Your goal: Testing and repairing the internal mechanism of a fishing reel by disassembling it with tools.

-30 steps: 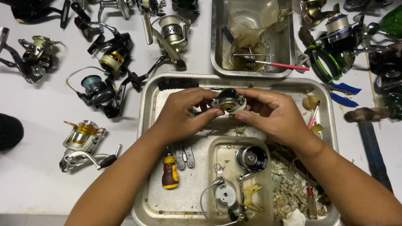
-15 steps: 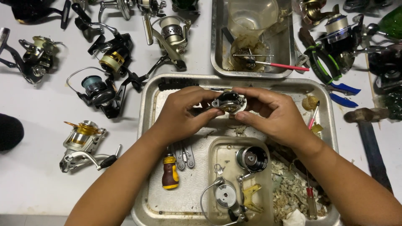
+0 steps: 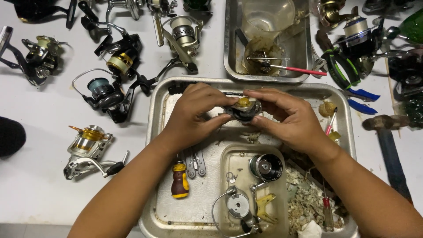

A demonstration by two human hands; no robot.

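My left hand (image 3: 194,115) and my right hand (image 3: 291,118) meet over a large metal tray (image 3: 159,114) and both grip a dark fishing reel body (image 3: 243,110) with a yellowish greasy gear showing on top. Fingers of both hands wrap its sides, hiding most of it. Below the hands, inside the tray, a smaller clear dish (image 3: 229,155) holds a black spool (image 3: 265,167), a bail wire with rotor part (image 3: 238,207) and a yellow piece (image 3: 264,207). A stubby yellow-and-maroon screwdriver (image 3: 179,185) lies left of the dish.
Several spinning reels lie on the white table to the left, such as a gold one (image 3: 88,147) and a black one (image 3: 108,90). A second metal tray (image 3: 232,57) at the top holds a plastic cup and a pink brush. Pliers (image 3: 348,81), a hammer (image 3: 390,141) and dirty paper scraps (image 3: 308,202) are on the right.
The reel body has been tilted slightly in my hands, so the yellowish gear now faces up more. The hands stay in the same place over the tray.
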